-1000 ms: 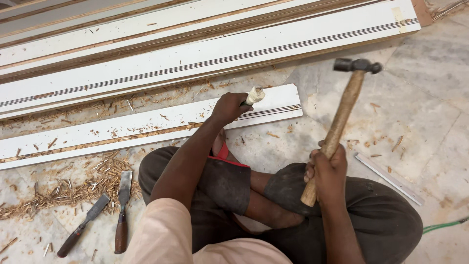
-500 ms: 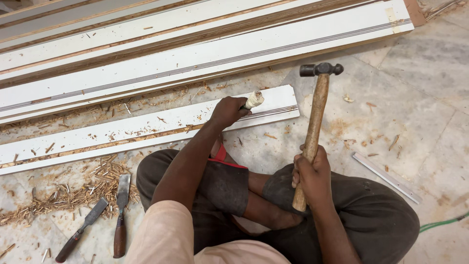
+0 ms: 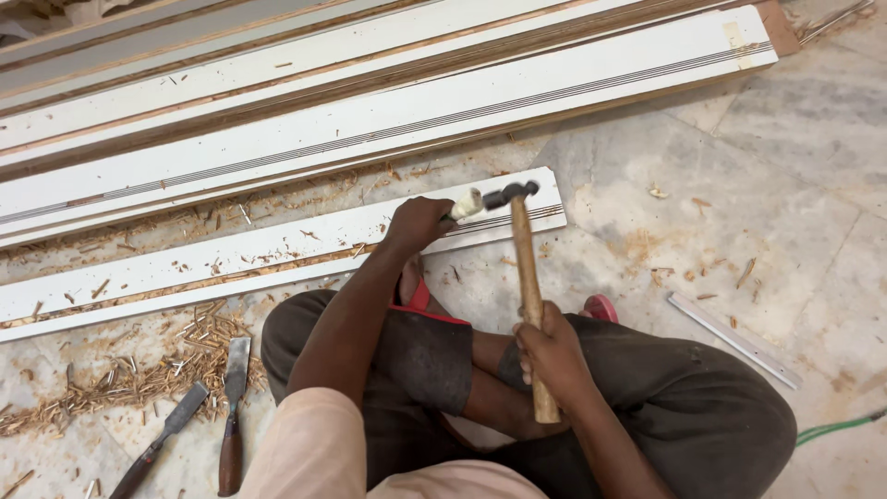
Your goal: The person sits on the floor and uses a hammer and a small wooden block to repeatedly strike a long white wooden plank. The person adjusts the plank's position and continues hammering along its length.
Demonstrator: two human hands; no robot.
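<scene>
Where the person sits cross-legged on the stone floor [image 3: 795,166], the left hand [image 3: 418,224] is closed in a full grip around a chisel with a pale handle [image 3: 467,205], whose butt end pokes out to the right of the fist; the blade is hidden under the hand. Right hand [image 3: 552,356]: closed grip around the lower part of the wooden shaft of a hammer [image 3: 525,268], shaft nearly upright in view, dark metal head touching or just beside the chisel's butt end; which of the two cannot be told. White moulding strip [image 3: 277,254]: lies on the floor across the scene from left to right, just far of the person's knees, the chisel hand resting on its right part. Longer white boards [image 3: 388,129]: stacked parallel on the far side, grooved lines along their length. Wood shavings [image 3: 139,374]: heaped at near left, beside the left knee. Two spare chisels [image 3: 199,430]: dark-handled, lying side by side among the shavings. Thin white strip [image 3: 735,340]: on the floor at right, well apart from the hands. Green hose [image 3: 836,428]: near right edge.
</scene>
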